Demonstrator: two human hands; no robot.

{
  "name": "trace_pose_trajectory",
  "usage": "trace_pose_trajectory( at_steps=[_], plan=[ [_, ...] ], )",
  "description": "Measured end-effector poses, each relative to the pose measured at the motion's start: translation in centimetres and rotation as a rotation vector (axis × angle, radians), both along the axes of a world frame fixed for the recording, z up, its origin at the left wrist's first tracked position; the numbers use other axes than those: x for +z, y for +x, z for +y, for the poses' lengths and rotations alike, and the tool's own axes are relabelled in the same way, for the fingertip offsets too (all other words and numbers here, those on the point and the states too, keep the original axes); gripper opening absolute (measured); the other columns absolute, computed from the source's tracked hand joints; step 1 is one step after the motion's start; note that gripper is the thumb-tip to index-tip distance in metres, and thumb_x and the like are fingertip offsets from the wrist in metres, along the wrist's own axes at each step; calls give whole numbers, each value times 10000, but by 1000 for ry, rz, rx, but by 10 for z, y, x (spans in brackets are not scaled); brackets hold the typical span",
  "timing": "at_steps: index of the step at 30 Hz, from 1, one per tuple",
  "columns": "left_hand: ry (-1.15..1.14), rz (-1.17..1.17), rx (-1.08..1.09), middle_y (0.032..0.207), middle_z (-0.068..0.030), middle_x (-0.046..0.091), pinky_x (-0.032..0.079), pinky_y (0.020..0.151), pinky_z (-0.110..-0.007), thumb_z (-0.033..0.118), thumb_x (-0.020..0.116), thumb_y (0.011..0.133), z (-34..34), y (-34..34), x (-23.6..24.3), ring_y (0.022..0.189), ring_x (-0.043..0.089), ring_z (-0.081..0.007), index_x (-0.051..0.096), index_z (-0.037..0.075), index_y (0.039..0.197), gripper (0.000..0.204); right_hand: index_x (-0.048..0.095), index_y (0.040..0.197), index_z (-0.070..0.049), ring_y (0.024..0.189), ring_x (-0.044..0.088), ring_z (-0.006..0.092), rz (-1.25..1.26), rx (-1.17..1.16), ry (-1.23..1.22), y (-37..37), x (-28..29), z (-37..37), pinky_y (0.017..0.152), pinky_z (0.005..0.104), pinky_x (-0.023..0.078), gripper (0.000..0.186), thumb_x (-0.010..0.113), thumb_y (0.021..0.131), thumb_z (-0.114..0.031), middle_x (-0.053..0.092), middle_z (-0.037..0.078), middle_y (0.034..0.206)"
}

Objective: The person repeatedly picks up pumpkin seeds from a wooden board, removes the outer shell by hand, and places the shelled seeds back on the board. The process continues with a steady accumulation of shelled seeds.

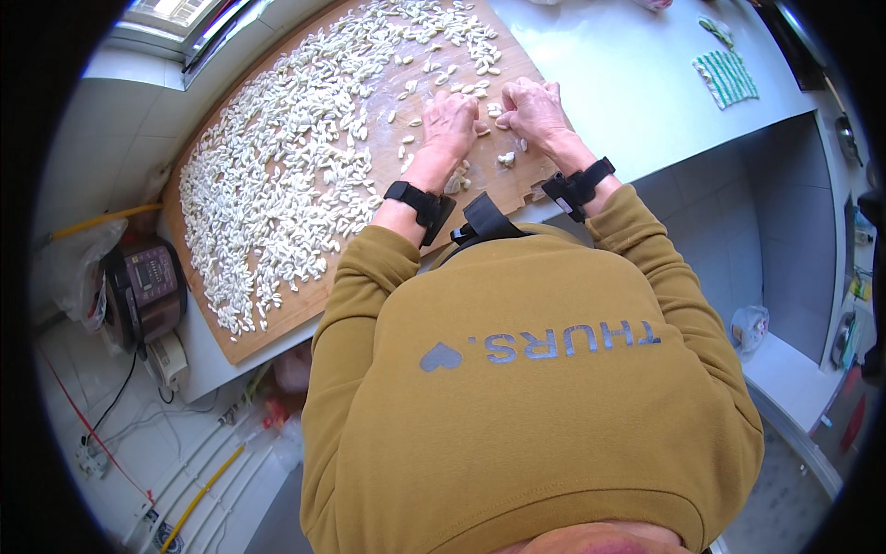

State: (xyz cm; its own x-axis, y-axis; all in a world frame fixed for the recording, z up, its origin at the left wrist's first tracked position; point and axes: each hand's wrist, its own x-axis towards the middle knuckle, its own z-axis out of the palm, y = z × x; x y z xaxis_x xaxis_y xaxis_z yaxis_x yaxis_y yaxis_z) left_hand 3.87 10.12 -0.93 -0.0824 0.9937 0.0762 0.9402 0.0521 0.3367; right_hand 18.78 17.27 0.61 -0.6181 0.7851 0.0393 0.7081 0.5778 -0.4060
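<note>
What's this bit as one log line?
left hand: curled over brown wooden board; right hand: curled nearby; grips: unclear; small oval white doughy pieces: spread across board, mostly left of hands

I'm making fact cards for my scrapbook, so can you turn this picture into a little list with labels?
Left hand: fingers curled, low over the board; its grip is unclear
Right hand: fingers curled, close beside the left; its grip is unclear
Dough pieces: small, white, very many, mostly on the board's left part
Wooden board: on a white counter
Striped cloth: green and white, right of the board
</note>
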Motion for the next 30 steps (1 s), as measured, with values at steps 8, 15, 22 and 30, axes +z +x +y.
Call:
trace_pose_trajectory(
  at_steps=[8, 15, 22, 30],
  plan=[
    [40, -135, 34, 836, -155, 668, 520, 688, -372, 94, 609, 751, 4, -8, -6, 768, 666, -279, 707, 111, 854, 143, 709, 826, -52, 687, 636, 174, 353, 12, -111, 13, -8, 2, 708, 295, 490, 142, 621, 732, 10, 676, 90, 711],
    [265, -249, 19, 807, -126, 684, 519, 665, -285, -94, 500, 761, -8, -19, -2, 702, 653, -177, 688, 43, 909, 275, 662, 1020, -8, 744, 647, 190, 453, 110, -10, 43, -1, -5, 721, 304, 532, 255, 522, 811, 38, 677, 137, 918],
    [139, -499, 50, 819, -125, 684, 520, 710, -320, -24, 578, 784, -19, -7, 14, 758, 668, -238, 684, 69, 908, 188, 684, 909, -103, 857, 594, 232, 150, 303, 53, 49, -3, -41, 830, 363, 419, 139, 641, 777, -112, 604, 86, 901],
    [-124, -712, -172, 847, -113, 679, 520, 693, -312, 75, 688, 760, -44, 12, 15, 760, 645, -208, 680, 35, 930, 176, 634, 835, -63, 821, 581, 204, 315, 272, -78, 41, -5, -43, 774, 337, 423, 87, 649, 795, -139, 596, 65, 850]
  ],
)
